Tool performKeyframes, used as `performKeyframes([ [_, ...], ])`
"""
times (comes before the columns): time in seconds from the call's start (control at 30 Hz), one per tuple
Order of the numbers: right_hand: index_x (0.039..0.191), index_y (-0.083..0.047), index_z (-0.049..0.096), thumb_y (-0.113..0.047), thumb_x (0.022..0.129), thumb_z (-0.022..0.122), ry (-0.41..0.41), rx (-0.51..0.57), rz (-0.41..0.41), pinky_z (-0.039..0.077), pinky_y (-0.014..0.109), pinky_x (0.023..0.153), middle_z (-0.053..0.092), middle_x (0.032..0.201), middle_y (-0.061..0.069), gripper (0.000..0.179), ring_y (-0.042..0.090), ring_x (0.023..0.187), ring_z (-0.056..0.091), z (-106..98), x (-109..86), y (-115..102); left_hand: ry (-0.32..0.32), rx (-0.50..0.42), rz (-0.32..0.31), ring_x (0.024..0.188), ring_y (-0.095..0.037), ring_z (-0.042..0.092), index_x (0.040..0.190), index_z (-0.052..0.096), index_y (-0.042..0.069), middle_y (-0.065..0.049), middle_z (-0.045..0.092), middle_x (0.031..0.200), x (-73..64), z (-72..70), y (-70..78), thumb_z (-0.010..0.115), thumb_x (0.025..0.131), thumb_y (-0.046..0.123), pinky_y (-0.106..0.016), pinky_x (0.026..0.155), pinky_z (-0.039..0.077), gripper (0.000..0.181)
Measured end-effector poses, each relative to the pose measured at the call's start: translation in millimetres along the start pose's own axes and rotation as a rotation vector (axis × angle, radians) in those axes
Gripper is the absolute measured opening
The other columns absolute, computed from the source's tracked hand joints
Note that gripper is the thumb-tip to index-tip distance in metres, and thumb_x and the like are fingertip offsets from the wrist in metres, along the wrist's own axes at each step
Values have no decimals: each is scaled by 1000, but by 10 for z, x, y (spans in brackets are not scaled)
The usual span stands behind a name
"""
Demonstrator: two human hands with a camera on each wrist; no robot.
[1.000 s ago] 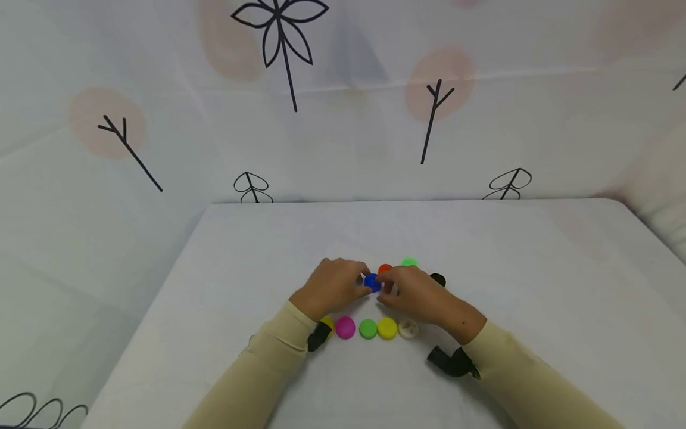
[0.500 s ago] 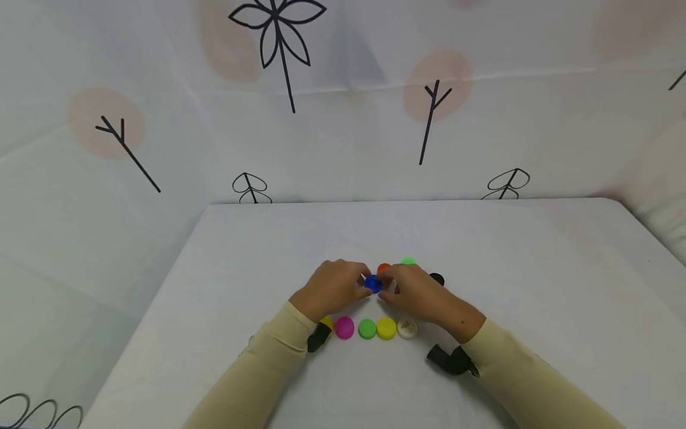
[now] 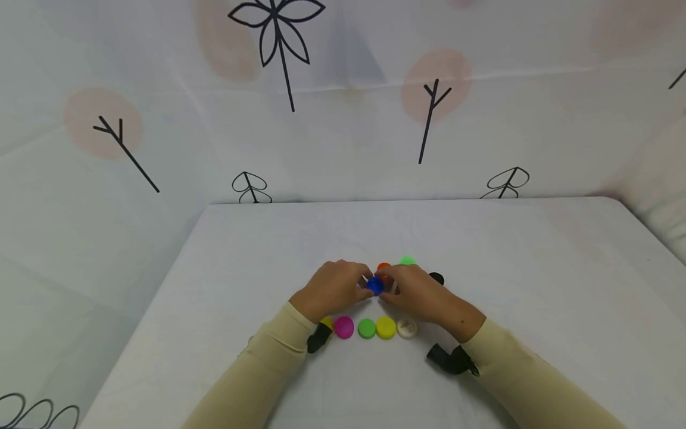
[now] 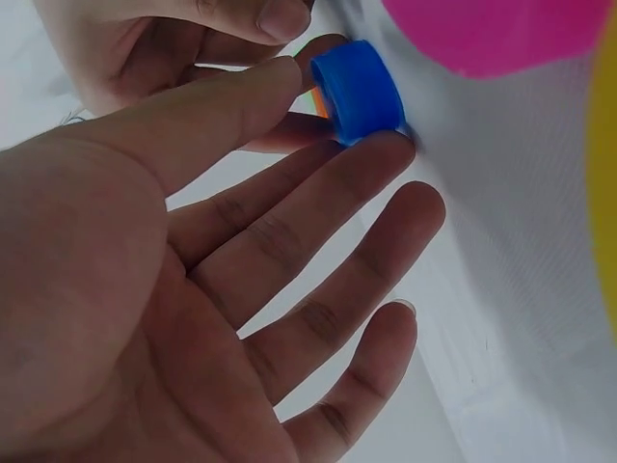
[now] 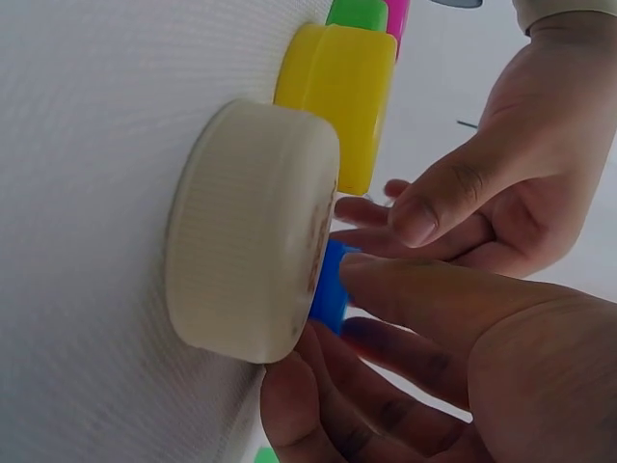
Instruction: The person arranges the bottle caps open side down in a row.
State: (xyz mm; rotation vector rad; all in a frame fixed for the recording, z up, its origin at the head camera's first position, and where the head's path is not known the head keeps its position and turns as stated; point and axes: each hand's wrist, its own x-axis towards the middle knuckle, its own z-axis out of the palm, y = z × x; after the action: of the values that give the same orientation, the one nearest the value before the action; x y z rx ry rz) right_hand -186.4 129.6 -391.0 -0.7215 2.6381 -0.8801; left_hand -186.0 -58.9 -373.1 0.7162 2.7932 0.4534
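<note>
Between my two hands is a blue bottle cap [image 3: 375,286], with its hollow side seemingly up. My left hand [image 3: 334,287] holds it from the left between thumb and fingertips, the other fingers spread loosely in the left wrist view. From the right, my right hand [image 3: 415,289] has its thumb and fingertips around the same cap [image 5: 331,285]. An orange-red cap [image 3: 383,267] lies just behind, partly covered by the right hand. A light green cap [image 3: 407,260] and a black cap [image 3: 437,278] are behind that hand.
Nearer me runs a row of caps: a yellow one [image 3: 326,323] partly hidden by the left wrist camera [image 3: 320,338], then magenta [image 3: 344,327], green [image 3: 367,328], yellow [image 3: 386,328] and cream [image 3: 407,328]. All lie on a white-covered table [image 3: 268,238] before a patterned cloth [image 3: 348,137].
The blue cap has shifted slightly right and toward me between the fingertips. Both hands have stayed almost in place, and the other caps lie as before.
</note>
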Motion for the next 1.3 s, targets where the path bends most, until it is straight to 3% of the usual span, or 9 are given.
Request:
performKeyframes([
  [0.63, 117, 0, 68, -9, 89, 74, -8, -23, 7, 52, 26, 72, 67, 85, 0, 30, 11, 79, 58, -11, -2, 10, -30, -52, 23, 103, -14, 69, 118, 73, 13, 3, 77, 108, -38, -16, 51, 71, 94, 31, -30, 86, 55, 31],
  [0.9, 115, -2, 67, -13, 90, 74, 52, -50, -24, 55, 25, 73, 70, 89, 0, 28, 11, 81, 63, -47, -36, -14, 20, -110, -4, 110, -15, 69, 119, 72, 14, 3, 76, 111, -16, -24, 18, 67, 97, 32, -35, 93, 54, 29],
  [1.3, 119, -1, 65, -17, 92, 73, 81, 24, -4, 53, 20, 67, 69, 88, 0, 32, 9, 77, 61, -59, -26, -12, 62, -136, -53, 102, -17, 70, 119, 71, 14, 0, 77, 107, -6, -38, 8, 67, 97, 32, -34, 88, 55, 29],
])
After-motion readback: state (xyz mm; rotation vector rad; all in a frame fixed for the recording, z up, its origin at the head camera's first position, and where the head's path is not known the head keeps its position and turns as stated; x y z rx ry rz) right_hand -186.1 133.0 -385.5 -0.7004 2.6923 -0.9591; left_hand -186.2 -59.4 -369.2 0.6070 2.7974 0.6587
